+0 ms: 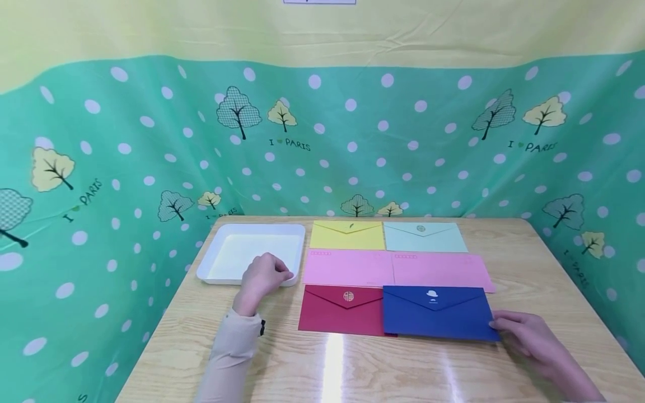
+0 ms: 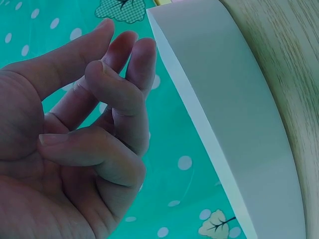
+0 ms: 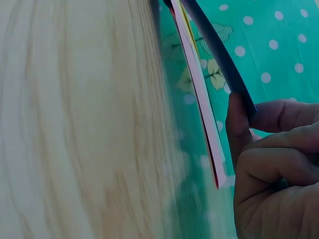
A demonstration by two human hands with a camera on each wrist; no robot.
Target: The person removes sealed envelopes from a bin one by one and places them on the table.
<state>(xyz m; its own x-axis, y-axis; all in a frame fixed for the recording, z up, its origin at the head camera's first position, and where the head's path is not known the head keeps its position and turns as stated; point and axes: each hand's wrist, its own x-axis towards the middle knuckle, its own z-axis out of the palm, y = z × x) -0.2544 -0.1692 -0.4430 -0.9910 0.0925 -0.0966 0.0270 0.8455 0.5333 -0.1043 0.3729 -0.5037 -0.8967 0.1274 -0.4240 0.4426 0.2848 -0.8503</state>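
My right hand (image 1: 531,337) pinches the right edge of a blue envelope (image 1: 435,322) with a hat and moustache print. That edge is raised off the table in the right wrist view, and the envelope (image 3: 219,52) curves up to the thumb and finger. The blue envelope's left side overlaps a red envelope (image 1: 335,319). Over the near right corner of a white tray (image 1: 247,249) hovers my left hand (image 1: 262,279). Its fingers (image 2: 132,114) are loosely curled and hold nothing, beside the tray's wall (image 2: 224,84).
Behind the red and blue envelopes lie two pink envelopes (image 1: 347,270), side by side. Farther back are a yellow envelope (image 1: 345,239) and a pale green envelope (image 1: 425,242). The wooden table (image 1: 282,364) is bounded by a dotted green cloth (image 1: 353,145) at the back and sides.
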